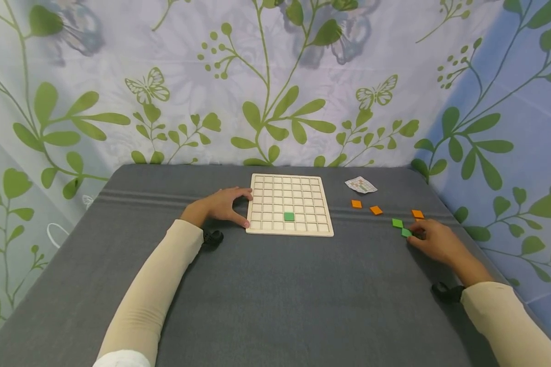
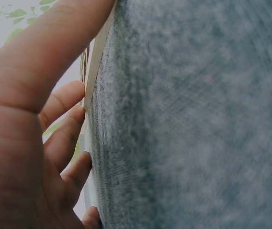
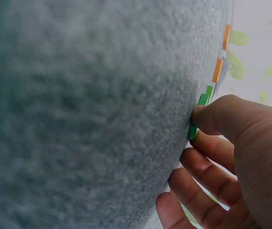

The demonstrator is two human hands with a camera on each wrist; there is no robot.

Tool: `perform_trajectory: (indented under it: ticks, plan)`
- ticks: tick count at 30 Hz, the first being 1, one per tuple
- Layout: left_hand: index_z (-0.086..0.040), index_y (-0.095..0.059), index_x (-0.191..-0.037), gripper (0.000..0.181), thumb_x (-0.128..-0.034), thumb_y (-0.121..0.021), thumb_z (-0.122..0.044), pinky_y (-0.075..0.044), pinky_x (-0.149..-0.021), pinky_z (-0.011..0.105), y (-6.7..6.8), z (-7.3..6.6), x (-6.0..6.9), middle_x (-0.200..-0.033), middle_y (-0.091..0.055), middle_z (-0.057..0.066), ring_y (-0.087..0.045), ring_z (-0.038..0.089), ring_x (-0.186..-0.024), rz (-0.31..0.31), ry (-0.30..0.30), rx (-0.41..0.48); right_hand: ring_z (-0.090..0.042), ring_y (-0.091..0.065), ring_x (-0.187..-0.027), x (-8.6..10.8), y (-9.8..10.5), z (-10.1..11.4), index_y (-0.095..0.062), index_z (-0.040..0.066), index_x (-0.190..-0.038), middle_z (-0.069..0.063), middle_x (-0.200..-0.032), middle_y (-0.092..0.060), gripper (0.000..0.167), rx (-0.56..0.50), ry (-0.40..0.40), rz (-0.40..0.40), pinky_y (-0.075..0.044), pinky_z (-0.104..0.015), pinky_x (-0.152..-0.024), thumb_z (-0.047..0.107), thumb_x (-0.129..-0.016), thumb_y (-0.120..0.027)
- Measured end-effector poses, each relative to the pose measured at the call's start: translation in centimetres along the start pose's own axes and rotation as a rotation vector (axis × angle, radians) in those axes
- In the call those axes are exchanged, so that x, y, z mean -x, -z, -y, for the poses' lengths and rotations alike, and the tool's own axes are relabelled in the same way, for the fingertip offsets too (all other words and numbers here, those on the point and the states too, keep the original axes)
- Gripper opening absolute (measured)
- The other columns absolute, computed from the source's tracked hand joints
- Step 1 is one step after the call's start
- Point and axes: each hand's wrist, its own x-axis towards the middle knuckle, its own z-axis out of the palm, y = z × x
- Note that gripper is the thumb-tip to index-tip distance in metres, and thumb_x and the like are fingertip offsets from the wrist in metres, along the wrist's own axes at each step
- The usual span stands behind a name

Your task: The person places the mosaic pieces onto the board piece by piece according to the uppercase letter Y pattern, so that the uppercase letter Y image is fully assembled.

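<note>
A pale wooden grid board [image 1: 261, 229] lies on the cloth, with one green tile [image 1: 289, 216] in a square of its lower middle. Along the board's left edge rests my left hand [image 1: 222, 205], thumb at the near corner and fingers farther up. In the left wrist view, the board's edge [image 2: 94, 71] meets those fingertips. Far to the right, my right hand [image 1: 436, 244] pinches a green square tile [image 1: 406, 233] at the cloth between thumb and index finger. The right wrist view shows the thumb covering part of this tile [image 3: 193, 131]. Another green tile [image 1: 397, 223] lies just beside it.
Orange tiles [image 1: 356, 204] lie scattered between the board and my right hand, one [image 1: 417, 213] just beyond its fingers and another partly hidden there. A small printed paper [image 1: 361, 184] sits behind them. Patterned curtain [image 1: 275, 102] hangs along the grey table's [image 1: 303, 295] back edge.
</note>
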Motion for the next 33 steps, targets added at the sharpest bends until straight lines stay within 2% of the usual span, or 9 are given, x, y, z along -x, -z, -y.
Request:
perform_trajectory:
  ticks: [8,14,21,26,33]
  plan:
    - [-0.016,-0.053,-0.139,0.08,-0.0771,-0.085,-0.054,-0.005,-0.117,0.066,0.2,0.0,0.0,-0.164,-0.03,0.004,-0.017,0.03,-0.152,-0.008,0.002,0.003,-0.041,-0.064,-0.091,-0.5,0.1,0.0,-0.07,-0.009,-0.108,-0.023,-0.1,-0.068,0.029,0.016,0.009,0.009,-0.052,-0.056,-0.074,0.015,-0.091,-0.074]
    - [-0.017,-0.053,-0.139,0.079,-0.077,-0.086,-0.053,-0.005,-0.117,0.066,0.3,-0.1,0.0,-0.164,-0.029,0.003,-0.017,0.029,-0.152,-0.01,0.0,0.001,-0.039,-0.066,-0.09,-1.7,0.5,1.2,-0.071,-0.009,-0.108,-0.02,-0.098,-0.07,0.032,0.023,0.051,0.01,-0.053,-0.057,-0.075,0.018,-0.091,-0.075]
    - [-0.017,-0.051,-0.141,0.08,-0.0785,-0.085,-0.052,-0.004,-0.117,0.066,0.4,-0.1,-0.1,-0.165,-0.028,0.003,-0.017,0.029,-0.152,-0.005,0.0,-0.004,-0.03,-0.063,-0.084,-4.1,-0.1,4.4,-0.072,-0.005,-0.106,-0.015,-0.096,-0.065,0.027,0.006,0.114,-0.007,-0.053,-0.051,-0.073,0.018,-0.091,-0.075]
    - [-0.016,-0.051,-0.142,0.08,-0.0783,-0.085,-0.052,-0.004,-0.117,0.066,0.4,-0.1,0.0,-0.165,-0.028,0.003,-0.017,0.029,-0.152,-0.003,0.002,0.0,-0.03,-0.063,-0.086,-6.1,-1.5,7.3,-0.072,-0.002,-0.103,-0.013,-0.097,-0.065,0.024,0.007,0.167,-0.015,-0.053,-0.051,-0.075,0.018,-0.09,-0.075]
    - [-0.016,-0.052,-0.14,0.079,-0.0779,-0.086,-0.051,-0.003,-0.116,0.067,0.0,0.0,0.1,-0.164,-0.029,0.003,-0.018,0.029,-0.152,-0.006,-0.007,0.024,-0.028,-0.063,-0.091,-9.1,-3.6,11.6,-0.073,0.003,-0.104,-0.009,-0.1,-0.064,0.02,-0.01,0.243,0.014,-0.053,-0.05,-0.078,0.018,-0.091,-0.076]
